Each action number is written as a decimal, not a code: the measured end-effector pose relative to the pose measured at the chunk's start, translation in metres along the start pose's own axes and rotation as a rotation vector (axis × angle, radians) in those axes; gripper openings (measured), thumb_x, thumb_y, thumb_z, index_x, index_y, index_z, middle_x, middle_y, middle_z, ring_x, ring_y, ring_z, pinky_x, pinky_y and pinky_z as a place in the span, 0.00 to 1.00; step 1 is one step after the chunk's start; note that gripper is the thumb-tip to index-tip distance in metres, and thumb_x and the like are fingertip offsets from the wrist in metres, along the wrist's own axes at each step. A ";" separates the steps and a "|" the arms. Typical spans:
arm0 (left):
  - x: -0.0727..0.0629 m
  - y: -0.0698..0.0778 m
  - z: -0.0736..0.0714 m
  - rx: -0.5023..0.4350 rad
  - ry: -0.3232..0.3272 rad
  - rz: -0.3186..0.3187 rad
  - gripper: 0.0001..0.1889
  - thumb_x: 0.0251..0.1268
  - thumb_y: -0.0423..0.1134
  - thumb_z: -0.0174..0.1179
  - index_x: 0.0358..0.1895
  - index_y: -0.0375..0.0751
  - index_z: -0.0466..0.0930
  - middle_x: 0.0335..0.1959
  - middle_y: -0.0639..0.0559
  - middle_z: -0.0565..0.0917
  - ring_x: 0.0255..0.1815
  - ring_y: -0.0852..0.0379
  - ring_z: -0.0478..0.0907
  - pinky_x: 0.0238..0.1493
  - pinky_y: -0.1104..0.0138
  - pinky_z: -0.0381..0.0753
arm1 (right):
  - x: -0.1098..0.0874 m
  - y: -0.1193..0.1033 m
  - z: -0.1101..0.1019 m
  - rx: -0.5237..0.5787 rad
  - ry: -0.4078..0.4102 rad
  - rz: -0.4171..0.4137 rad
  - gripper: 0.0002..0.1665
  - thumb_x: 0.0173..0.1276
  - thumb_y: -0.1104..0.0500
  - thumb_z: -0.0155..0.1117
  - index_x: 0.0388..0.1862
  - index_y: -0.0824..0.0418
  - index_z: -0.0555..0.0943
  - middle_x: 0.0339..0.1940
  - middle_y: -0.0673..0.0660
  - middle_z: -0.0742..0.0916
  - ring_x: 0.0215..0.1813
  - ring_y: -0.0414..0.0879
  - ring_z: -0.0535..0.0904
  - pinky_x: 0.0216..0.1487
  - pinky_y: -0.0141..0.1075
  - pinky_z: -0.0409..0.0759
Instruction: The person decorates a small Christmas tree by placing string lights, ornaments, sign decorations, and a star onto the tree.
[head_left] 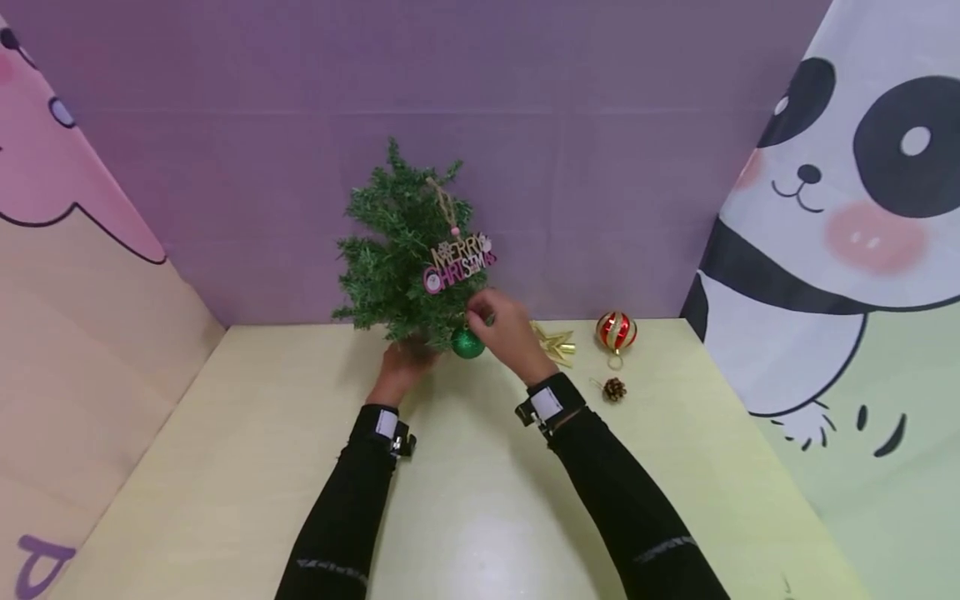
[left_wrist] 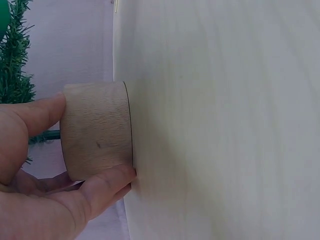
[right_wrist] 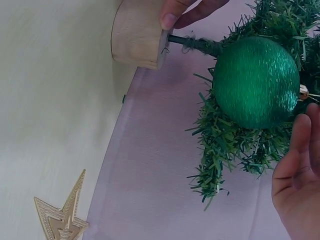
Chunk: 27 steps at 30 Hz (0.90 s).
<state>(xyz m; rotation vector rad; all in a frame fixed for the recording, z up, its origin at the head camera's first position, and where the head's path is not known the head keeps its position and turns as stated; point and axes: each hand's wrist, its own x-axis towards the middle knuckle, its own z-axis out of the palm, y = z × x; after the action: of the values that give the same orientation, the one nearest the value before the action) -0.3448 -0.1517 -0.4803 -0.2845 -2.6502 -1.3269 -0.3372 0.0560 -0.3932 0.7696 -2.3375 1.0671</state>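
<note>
A small artificial Christmas tree (head_left: 393, 242) stands near the table's back edge, a "Merry Christmas" sign (head_left: 457, 262) hanging on its front right. My left hand (head_left: 405, 364) grips the tree's round wooden base (left_wrist: 97, 132), thumb on its top and fingers along its side. A shiny green bauble (right_wrist: 256, 82) is at the lower right branches. Its gold cap and thin string point toward my right hand (head_left: 512, 332), whose thumb and index finger pinch at the string just above the bauble. The pinching fingertips are partly cut off in the right wrist view.
Right of the tree, a gold star (head_left: 555, 343) lies on the pale table (head_left: 465, 500), partly behind the right hand. Farther right are a red-and-gold striped bauble (head_left: 617, 331) and a small pine cone (head_left: 614, 390). A purple cloth backdrop (head_left: 600, 167) rises behind the table.
</note>
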 end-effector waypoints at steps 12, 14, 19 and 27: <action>-0.003 0.000 0.004 -0.156 0.020 -0.026 0.19 0.56 0.39 0.64 0.51 0.37 0.76 0.42 0.43 0.82 0.43 0.50 0.78 0.42 0.62 0.77 | -0.014 0.003 -0.017 -0.005 -0.004 0.009 0.05 0.63 0.57 0.59 0.38 0.54 0.78 0.33 0.45 0.81 0.35 0.36 0.75 0.36 0.35 0.76; -0.002 -0.001 0.004 -0.092 0.017 -0.019 0.20 0.56 0.41 0.64 0.51 0.37 0.76 0.41 0.43 0.82 0.43 0.50 0.78 0.43 0.61 0.76 | -0.022 0.006 -0.024 -0.041 0.000 0.006 0.04 0.63 0.58 0.59 0.37 0.54 0.78 0.33 0.45 0.81 0.35 0.36 0.75 0.35 0.35 0.75; -0.003 -0.001 0.003 -0.015 0.002 -0.018 0.21 0.57 0.45 0.62 0.52 0.39 0.75 0.41 0.45 0.82 0.44 0.50 0.77 0.44 0.59 0.75 | -0.048 0.020 -0.047 -0.151 0.035 0.000 0.03 0.63 0.58 0.59 0.36 0.54 0.79 0.33 0.45 0.80 0.35 0.36 0.74 0.33 0.33 0.74; -0.004 -0.002 0.003 -0.103 0.025 -0.040 0.21 0.55 0.47 0.64 0.51 0.43 0.76 0.40 0.46 0.83 0.44 0.50 0.78 0.44 0.59 0.75 | -0.087 0.057 -0.104 -0.312 0.070 0.105 0.06 0.61 0.62 0.59 0.37 0.59 0.79 0.36 0.53 0.82 0.38 0.45 0.76 0.40 0.40 0.74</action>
<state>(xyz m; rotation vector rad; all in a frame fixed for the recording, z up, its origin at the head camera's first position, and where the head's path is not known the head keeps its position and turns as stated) -0.3419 -0.1510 -0.4846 -0.2283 -2.5846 -1.4721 -0.2920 0.1946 -0.4140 0.4898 -2.4252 0.7302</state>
